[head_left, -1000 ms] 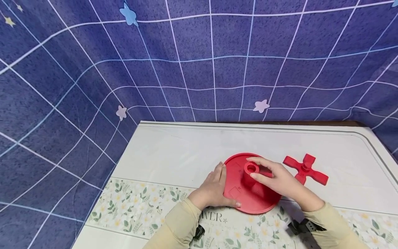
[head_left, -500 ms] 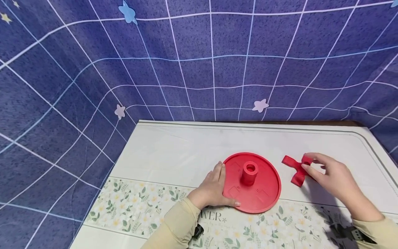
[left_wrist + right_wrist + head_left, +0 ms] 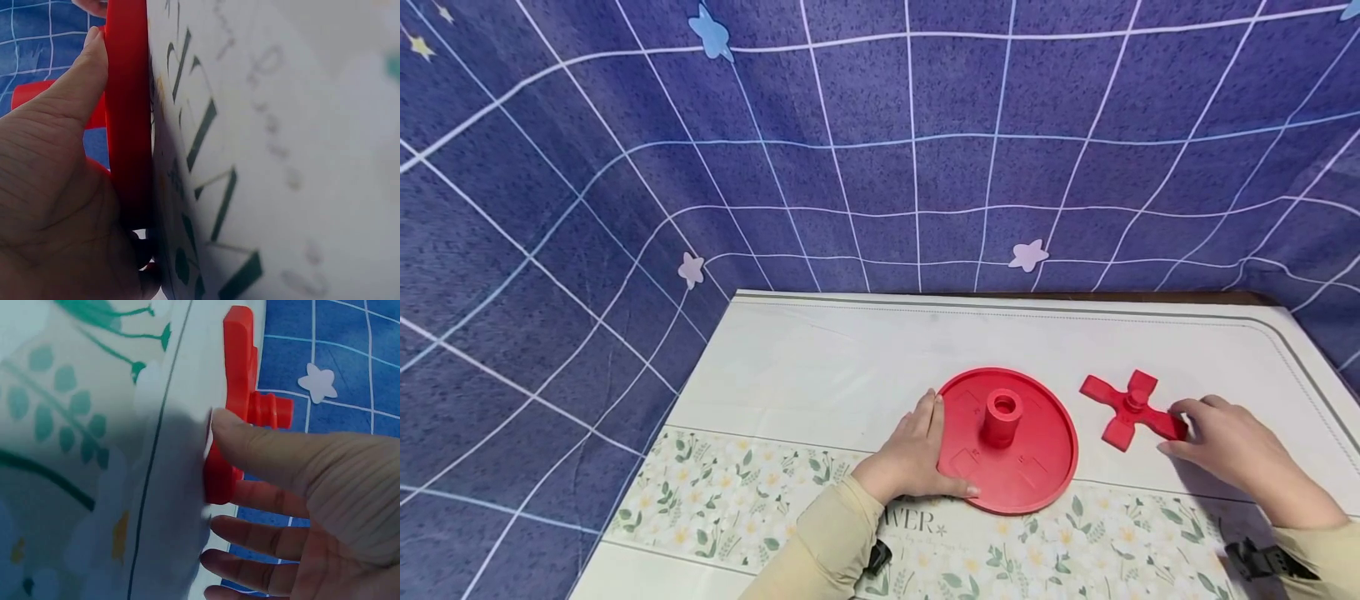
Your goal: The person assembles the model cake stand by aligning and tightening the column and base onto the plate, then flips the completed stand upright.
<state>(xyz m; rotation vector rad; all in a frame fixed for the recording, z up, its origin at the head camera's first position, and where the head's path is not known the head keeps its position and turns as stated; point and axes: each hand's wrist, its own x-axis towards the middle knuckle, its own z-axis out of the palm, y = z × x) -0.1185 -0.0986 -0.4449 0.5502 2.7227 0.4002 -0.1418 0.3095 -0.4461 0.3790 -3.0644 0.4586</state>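
Note:
A red round base (image 3: 1030,483) lies flat, an upright hollow post (image 3: 1002,421) at its middle. My left hand (image 3: 913,454) holds the base's left rim, its thumb over the near edge. In the left wrist view, the thumb (image 3: 78,78) lies against the red rim (image 3: 129,125). To the right, a red four-armed cross piece (image 3: 1131,406) lies on the table with a short ridged peg (image 3: 272,411) at its centre. My right hand (image 3: 1232,442) pinches the tip of its right arm between thumb (image 3: 262,440) and index finger, while the other fingers stay beside it.
The table (image 3: 842,358) has a white cover with a floral band (image 3: 730,492) along the front. A blue grid-patterned curtain (image 3: 865,167) with star shapes hangs behind and at the left.
My right hand has left the base's post and gone right to the cross piece. It touched the piece's centre, then shifted to its right arm. My left hand stays on the rim.

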